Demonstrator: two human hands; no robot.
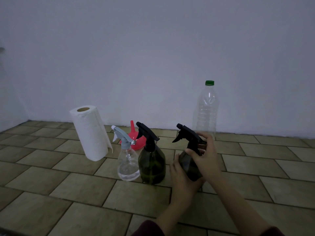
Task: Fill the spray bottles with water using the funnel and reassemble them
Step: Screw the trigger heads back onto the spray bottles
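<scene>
Both hands grasp the brown spray bottle [189, 165], right fingers [203, 138] on its head; loose hold w/ left hand [182, 176] = it tips.

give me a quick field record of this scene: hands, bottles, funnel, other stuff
left hand: grips brown bottle body
right hand: on brown bottle's black sprayer
green bottle: upright, sprayer on
clear bottle: upright, grey sprayer on
funnel: red, upside down behind bottles
water bottle: by wall, green cap on
paper towel: upright, far left

Three capped spray bottles [150, 160] — red funnel [134, 138] behind.
</scene>
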